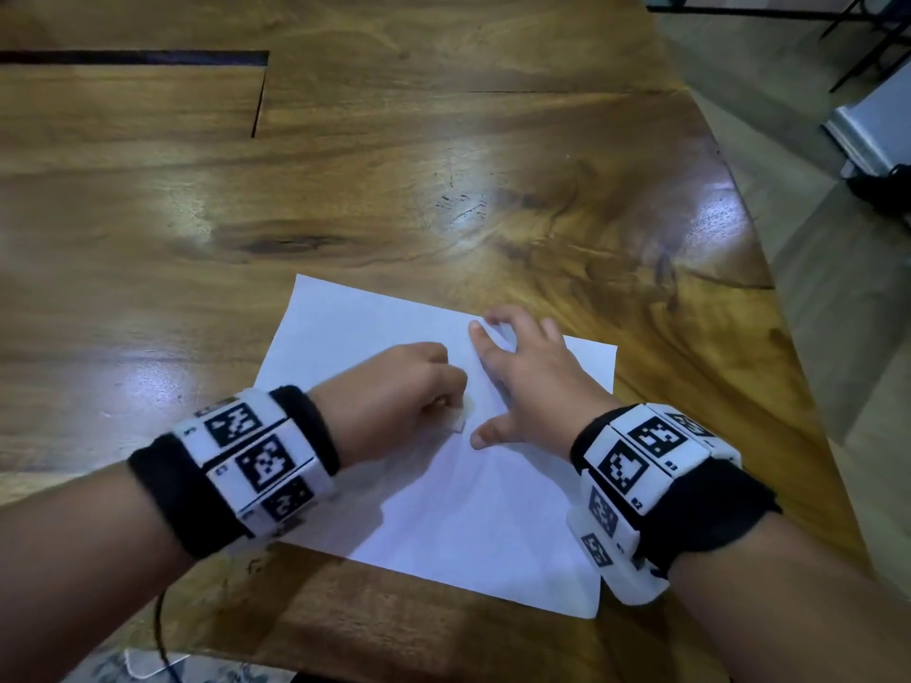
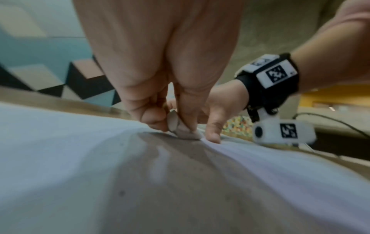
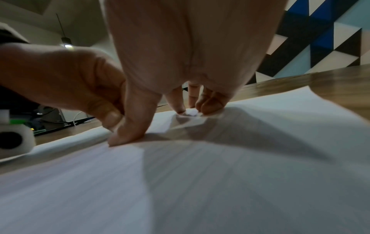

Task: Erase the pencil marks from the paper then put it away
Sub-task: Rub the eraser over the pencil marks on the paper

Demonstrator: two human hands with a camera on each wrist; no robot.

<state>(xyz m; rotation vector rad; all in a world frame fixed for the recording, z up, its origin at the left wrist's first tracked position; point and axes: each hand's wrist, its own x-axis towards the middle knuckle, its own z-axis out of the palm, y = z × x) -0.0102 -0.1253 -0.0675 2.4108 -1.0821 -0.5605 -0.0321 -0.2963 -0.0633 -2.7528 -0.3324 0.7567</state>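
Observation:
A white sheet of paper (image 1: 468,515) lies flat on the wooden table (image 1: 345,189), near its front edge. My left hand (image 1: 443,404) pinches a small pale eraser (image 1: 457,422) and holds it down on the sheet's middle. The left wrist view shows the eraser (image 2: 187,134) between thumb and curled fingers, touching the paper (image 2: 60,158). My right hand (image 1: 512,382) is spread just right of it, thumb and fingertips pressing the sheet. Under its fingertips (image 3: 210,106) the paper (image 3: 220,174) puckers slightly. I can make out no pencil marks.
The table's right edge (image 1: 769,288) runs diagonally close to the paper, with floor beyond it. A dark slot (image 1: 133,56) cuts the tabletop at the far left. A black cable (image 1: 160,633) hangs below the front edge. Bare wood stretches beyond the sheet.

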